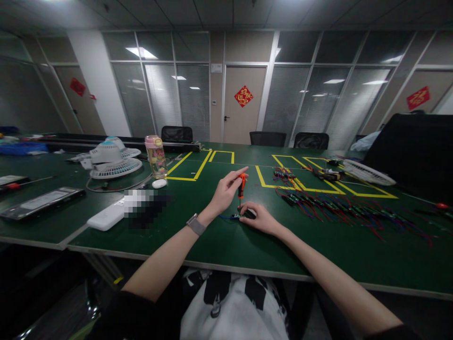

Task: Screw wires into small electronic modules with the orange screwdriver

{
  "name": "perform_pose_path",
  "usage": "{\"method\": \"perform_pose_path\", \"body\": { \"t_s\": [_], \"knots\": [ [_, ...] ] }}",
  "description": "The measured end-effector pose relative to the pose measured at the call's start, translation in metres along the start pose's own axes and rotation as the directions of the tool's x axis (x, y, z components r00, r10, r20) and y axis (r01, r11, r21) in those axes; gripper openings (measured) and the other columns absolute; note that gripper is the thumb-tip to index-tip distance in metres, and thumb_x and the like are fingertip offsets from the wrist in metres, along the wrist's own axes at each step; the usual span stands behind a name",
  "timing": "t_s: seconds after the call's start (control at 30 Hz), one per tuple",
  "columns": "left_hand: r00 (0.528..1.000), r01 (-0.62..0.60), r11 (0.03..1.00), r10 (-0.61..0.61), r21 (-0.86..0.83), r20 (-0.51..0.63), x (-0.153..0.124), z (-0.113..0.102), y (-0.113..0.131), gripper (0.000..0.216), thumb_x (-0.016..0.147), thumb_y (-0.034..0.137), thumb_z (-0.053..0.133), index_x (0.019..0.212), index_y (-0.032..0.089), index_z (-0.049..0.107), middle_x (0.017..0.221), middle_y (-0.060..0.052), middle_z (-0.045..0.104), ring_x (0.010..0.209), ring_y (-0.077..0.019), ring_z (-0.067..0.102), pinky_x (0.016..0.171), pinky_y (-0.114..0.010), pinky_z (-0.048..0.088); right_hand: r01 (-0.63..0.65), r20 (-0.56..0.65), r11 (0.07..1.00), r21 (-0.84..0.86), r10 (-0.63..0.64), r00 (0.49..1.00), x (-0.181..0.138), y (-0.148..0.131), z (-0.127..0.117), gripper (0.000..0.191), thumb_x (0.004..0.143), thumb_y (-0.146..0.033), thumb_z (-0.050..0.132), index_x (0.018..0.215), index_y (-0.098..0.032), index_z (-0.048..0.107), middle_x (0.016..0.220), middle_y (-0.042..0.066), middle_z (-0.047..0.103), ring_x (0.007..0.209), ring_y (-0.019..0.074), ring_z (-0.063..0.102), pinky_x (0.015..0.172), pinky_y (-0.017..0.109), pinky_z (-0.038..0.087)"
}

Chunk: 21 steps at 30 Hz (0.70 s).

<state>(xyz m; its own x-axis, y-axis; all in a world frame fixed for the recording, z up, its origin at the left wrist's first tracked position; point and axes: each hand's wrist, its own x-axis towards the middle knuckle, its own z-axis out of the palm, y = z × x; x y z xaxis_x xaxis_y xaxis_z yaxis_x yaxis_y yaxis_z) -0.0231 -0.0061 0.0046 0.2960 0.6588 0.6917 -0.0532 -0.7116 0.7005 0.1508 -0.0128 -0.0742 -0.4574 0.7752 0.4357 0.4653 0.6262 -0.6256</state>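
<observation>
An orange and black screwdriver [241,186] stands upright, its shaft pointing down at a small circuit board [238,216] on the green table. My left hand [226,189] is closed around the screwdriver's handle, with the index finger stretched over its top. Low on the table, my right hand [258,217] pinches the circuit board near the screwdriver's tip. A dark piece lies under the right fingers, partly hidden. Whether the tip touches a screw is too small to see.
Several wired circuit boards [339,208] lie in a row to the right, near yellow tape outlines [260,177]. Leftward are a pink-lidded bottle [155,156], white fan parts [115,165], a white power strip-like box [106,216] and a metal drive-like case [42,203]. A black screen-like object [417,160] stands far right.
</observation>
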Motion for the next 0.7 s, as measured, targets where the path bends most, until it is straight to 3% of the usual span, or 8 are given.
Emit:
{"method": "perform_pose_path", "body": {
  "t_s": [0.17,0.33,0.53,0.7],
  "knots": [
    [0.996,-0.052,0.995,0.058,0.085,-0.065,0.0002,-0.0008,-0.0018,0.030,0.083,0.026,0.060,0.113,0.023,0.066,0.098,-0.004,0.055,0.089,-0.0137,0.055,0.083,-0.026,0.046,-0.008,-0.005,1.000,-0.004,0.008,1.000,-0.0001,-0.0002,-0.0001,0.008,0.074,-0.022,0.068,0.080,-0.019,0.064,0.103,0.007,0.066,0.101,0.0212,0.061,0.094,0.038,0.044],
    [1.000,-0.021,1.000,0.021,0.008,0.007,-0.0003,-0.0008,0.0008,0.036,0.091,0.021,0.044,0.124,0.024,0.058,0.111,-0.006,0.057,0.102,-0.0155,0.055,0.090,-0.029,0.045,-0.011,-0.004,1.000,0.002,0.011,1.000,-0.0003,-0.0013,-0.0004,0.009,0.073,-0.021,0.068,0.082,-0.019,0.064,0.103,0.007,0.066,0.100,0.0211,0.061,0.094,0.038,0.044],
    [0.994,-0.067,0.989,0.077,0.134,-0.072,-0.0009,-0.0006,-0.0002,0.032,0.083,0.027,0.061,0.114,0.023,0.065,0.100,-0.005,0.056,0.093,-0.0148,0.055,0.084,-0.026,0.046,-0.018,-0.007,1.000,-0.005,0.018,1.000,-0.0005,-0.0033,-0.0008,0.009,0.074,-0.021,0.068,0.081,-0.018,0.064,0.103,0.007,0.066,0.100,0.0214,0.061,0.094,0.038,0.044],
    [0.999,-0.047,0.997,0.048,0.054,-0.021,0.0002,-0.0009,0.0014,0.035,0.091,0.021,0.045,0.123,0.023,0.059,0.109,-0.006,0.059,0.103,-0.0158,0.055,0.090,-0.028,0.043,0.000,0.001,1.000,-0.002,0.000,1.000,0.0000,-0.0017,-0.0008,0.010,0.073,-0.021,0.068,0.082,-0.018,0.064,0.102,0.007,0.066,0.100,0.0212,0.062,0.093,0.037,0.044]
  ]
}}
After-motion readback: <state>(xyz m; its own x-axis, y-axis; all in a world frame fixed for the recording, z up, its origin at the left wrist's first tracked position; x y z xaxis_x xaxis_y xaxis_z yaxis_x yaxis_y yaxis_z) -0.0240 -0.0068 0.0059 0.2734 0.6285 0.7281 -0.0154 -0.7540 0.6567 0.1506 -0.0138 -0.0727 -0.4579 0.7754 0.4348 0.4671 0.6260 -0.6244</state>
